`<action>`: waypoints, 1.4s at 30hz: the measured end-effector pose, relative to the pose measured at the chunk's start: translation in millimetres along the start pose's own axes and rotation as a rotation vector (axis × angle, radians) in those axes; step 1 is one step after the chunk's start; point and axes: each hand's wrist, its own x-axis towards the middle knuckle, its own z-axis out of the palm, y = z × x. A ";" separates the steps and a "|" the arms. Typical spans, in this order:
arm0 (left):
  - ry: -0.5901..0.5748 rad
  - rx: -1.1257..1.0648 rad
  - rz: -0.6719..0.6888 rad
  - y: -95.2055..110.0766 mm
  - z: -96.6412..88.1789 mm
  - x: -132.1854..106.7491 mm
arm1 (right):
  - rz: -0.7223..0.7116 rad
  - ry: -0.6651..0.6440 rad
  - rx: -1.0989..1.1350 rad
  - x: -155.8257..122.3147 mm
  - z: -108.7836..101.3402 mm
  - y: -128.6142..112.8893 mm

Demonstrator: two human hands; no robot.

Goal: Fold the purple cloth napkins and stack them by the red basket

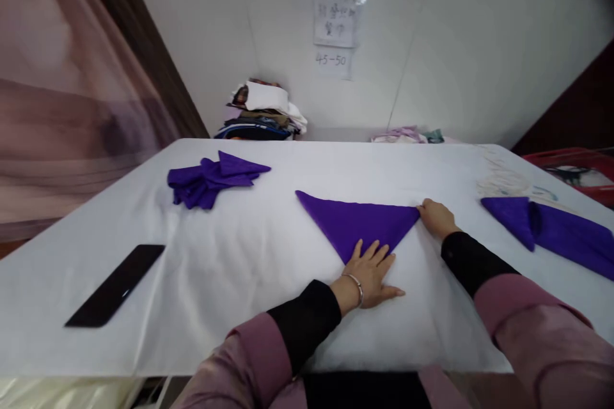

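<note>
A purple cloth (357,222), folded into a triangle, lies on the white-covered table (230,287) with its long edge at the far side. My left hand (371,275) rests flat with spread fingers on the near point of the cloth. At the cloth's right corner my right hand (437,218) is closed, pinching the tip between thumb and fingers. A bunched purple cloth (211,180) lies at the far left. On the right side more folded purple cloth (566,230) lies on the table.
A black flat phone-like object (118,285) lies at the left. Against the wall stand a pile of folded fabrics (261,112) and some pink cloth (400,135). White cords (503,182) and a red basket (575,160) are at the right. Handwritten paper signs (336,25) hang on the wall.
</note>
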 end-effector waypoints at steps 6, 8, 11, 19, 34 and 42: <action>0.052 -0.084 -0.066 -13.1 -9.4 2.8 | -0.091 0.021 -0.135 4.1 5.5 8.3; 0.126 -0.069 -0.170 -33.0 -19.4 4.7 | -0.115 0.020 -0.138 5.0 6.5 10.5; 0.221 0.022 -0.364 -73.1 -36.6 4.0 | -0.124 0.018 -0.131 5.1 7.2 11.8; 0.172 0.116 -0.598 -137.4 -49.6 -5.7 | -0.069 0.087 -0.099 -0.2 17.5 11.8; 0.196 0.148 -0.728 -202.1 -70.5 -10.8 | -0.017 0.101 -0.080 -1.4 18.7 10.9; 0.372 0.225 -0.773 -204.6 -74.9 -7.0 | -0.012 0.071 -0.073 2.5 14.3 10.0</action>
